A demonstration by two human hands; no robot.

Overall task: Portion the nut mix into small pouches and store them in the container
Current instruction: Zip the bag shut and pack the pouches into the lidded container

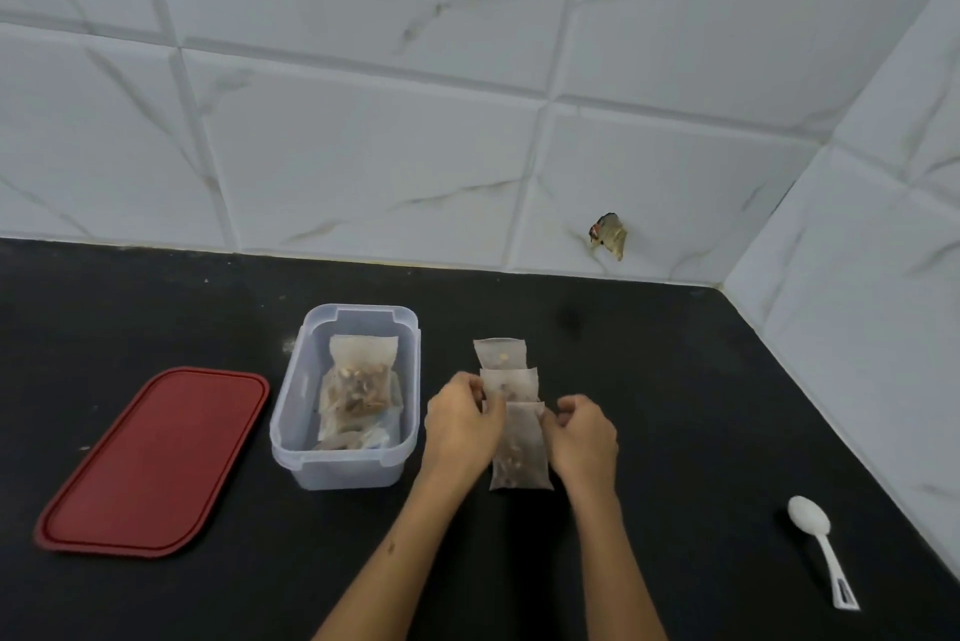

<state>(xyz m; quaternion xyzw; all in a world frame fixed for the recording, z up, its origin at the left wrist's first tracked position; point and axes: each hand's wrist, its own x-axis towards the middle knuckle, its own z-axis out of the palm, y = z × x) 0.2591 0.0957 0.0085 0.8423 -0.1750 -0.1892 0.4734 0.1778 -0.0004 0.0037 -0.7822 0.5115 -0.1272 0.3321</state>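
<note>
Both hands pinch the nearest pouch (pixel 519 448) at its top corners, left hand (pixel 462 425) and right hand (pixel 584 438) flanking it.

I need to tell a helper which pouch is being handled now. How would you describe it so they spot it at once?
On the black countertop, right of the clear container, three pouches overlap in a row. It is the nearest pouch, pinched at its top corners by the left hand and right hand.
</note>
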